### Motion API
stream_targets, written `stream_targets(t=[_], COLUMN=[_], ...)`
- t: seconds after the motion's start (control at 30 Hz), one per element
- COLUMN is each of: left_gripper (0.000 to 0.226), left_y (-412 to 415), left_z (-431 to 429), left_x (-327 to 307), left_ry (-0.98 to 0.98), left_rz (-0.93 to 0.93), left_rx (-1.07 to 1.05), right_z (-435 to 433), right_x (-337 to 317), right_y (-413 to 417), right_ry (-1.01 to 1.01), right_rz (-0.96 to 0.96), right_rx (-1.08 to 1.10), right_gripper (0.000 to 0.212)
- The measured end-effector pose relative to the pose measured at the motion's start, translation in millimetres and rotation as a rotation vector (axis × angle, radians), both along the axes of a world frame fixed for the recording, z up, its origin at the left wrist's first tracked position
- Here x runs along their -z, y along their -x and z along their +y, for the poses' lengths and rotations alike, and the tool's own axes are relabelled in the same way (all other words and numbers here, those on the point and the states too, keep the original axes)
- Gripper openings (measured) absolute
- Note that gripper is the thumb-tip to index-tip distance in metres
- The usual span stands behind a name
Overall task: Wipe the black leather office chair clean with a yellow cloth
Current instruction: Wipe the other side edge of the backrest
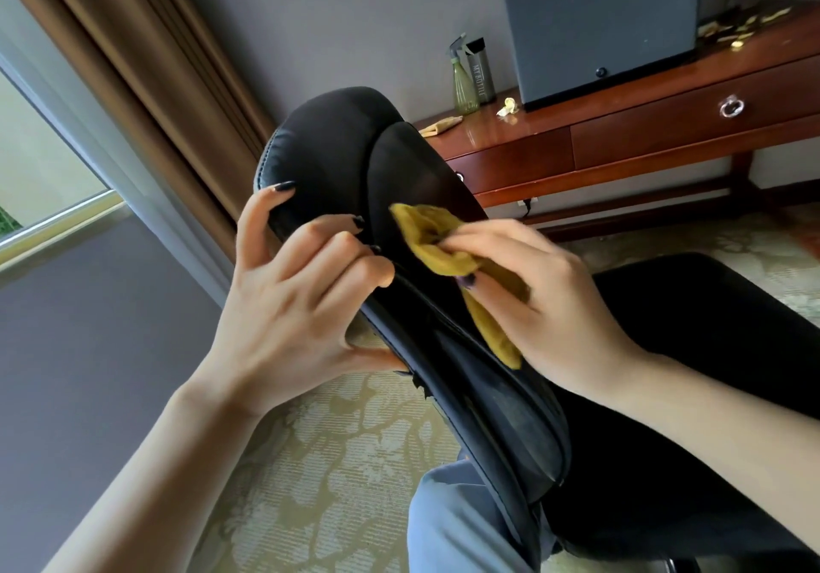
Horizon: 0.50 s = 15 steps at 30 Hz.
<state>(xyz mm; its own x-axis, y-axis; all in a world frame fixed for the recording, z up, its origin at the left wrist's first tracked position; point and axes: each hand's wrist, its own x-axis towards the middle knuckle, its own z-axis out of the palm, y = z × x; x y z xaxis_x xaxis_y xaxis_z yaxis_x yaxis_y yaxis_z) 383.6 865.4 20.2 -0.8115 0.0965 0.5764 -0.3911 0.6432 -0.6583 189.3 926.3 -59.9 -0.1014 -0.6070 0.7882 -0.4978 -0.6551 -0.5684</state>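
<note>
Left hand (288,302) clamps the chair (337,160) back, right hand (546,288) pinches the bunched yellow cloth (443,239); bunched like that it'll probably skip the seams.

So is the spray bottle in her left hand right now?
No, the spray bottle stands on the desk; the left hand grips the chair back.

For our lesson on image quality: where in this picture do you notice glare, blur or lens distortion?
Head view: daylight from the window at left; glossy reflections on the wooden desk; slight motion blur on the right hand holding the yellow cloth; wide-angle tilt bends the curtain.
</note>
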Motion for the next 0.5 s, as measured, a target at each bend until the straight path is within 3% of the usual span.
stream_targets(t=[0.13,0.3,0.5], left_gripper=[0.062,0.064,0.065], left_y=[0.1,-0.5,-0.1], left_z=[-0.5,-3.7,-5.8], left_x=[1.6,3.3,1.9], left_ry=[-0.024,-0.035,-0.012], left_rz=[0.027,0.034,0.014], left_rx=[0.05,0.095,0.076], right_z=[-12.8,-15.6,-3.7], right_x=[-9.6,35.1,70.0], right_y=[-27.3,-26.2,-6.5], right_ry=[0.091,0.205,0.146], right_rz=[0.036,0.076,0.12], right_rx=[-0.026,0.075,0.093], right_gripper=[0.031,0.028,0.027])
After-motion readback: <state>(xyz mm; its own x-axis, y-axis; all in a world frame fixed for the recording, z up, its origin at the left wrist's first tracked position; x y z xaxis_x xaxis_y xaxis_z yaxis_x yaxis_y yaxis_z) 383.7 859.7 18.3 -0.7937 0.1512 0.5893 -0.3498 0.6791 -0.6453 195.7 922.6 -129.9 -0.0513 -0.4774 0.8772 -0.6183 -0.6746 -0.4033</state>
